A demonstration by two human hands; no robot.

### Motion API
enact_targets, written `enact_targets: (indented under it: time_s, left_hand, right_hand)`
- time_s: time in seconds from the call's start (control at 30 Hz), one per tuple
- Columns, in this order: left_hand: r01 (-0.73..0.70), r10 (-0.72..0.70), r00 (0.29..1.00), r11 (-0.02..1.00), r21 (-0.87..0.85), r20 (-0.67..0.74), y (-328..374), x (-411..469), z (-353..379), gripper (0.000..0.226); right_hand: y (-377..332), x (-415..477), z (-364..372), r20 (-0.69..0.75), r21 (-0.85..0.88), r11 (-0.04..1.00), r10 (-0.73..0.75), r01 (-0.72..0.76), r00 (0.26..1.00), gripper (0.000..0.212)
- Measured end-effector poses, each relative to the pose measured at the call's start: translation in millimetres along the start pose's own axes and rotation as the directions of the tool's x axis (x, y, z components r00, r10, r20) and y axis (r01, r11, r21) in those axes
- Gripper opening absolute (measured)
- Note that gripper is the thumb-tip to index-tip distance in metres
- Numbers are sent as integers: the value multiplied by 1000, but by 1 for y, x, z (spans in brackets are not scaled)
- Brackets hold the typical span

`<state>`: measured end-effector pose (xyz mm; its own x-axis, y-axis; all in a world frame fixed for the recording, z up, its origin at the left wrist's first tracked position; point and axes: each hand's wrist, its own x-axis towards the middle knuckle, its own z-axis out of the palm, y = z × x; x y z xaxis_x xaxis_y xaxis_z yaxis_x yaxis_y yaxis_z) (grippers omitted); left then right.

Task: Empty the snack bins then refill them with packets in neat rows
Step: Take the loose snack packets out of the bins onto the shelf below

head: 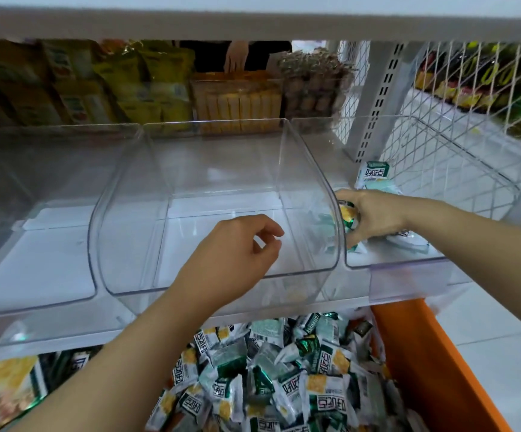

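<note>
Three clear plastic bins stand side by side on the white shelf. The left bin (66,294) and the middle bin (284,182) hold nothing. My left hand (237,247) hovers over the middle bin's front, fingers loosely curled, holding nothing. My right hand (371,216) reaches into the right bin (393,260) and grips a green and yellow snack packet (348,215). A few more packets (408,241) lie in that bin, and one packet (374,174) stands at its back.
Below the shelf an orange crate (433,369) holds a heap of loose green and white snack packets (284,378). A white wire basket (455,157) sits to the right. Behind the bins are stocked snacks (237,101) and another person's hand (235,57).
</note>
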<state>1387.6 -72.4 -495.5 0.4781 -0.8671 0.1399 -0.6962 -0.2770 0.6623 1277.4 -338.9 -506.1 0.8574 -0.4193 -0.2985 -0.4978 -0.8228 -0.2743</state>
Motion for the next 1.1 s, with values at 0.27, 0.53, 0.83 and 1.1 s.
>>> enact_targets:
  time_s: [0.27,0.53,0.83,1.1]
  left_hand:
    - [29,-28,999,999,14,-14,3,-2,0,16]
    - [35,-34,999,999,40,-20,4,-2,1,14]
    - [36,-34,999,998,58,-23,2,0,2,12]
    - [34,-31,999,997,72,-37,0,1,3,15]
  right_hand:
    - [1,-53,-3,146,131,972,177,-197,973,82]
    - [-1,-39,-23,121,134,959,235,-251,964,90]
    - [-8,-16,-12,293,241,935,183,-258,938,67]
    - [-28,-23,-13,391,279,924,141,-263,910,68]
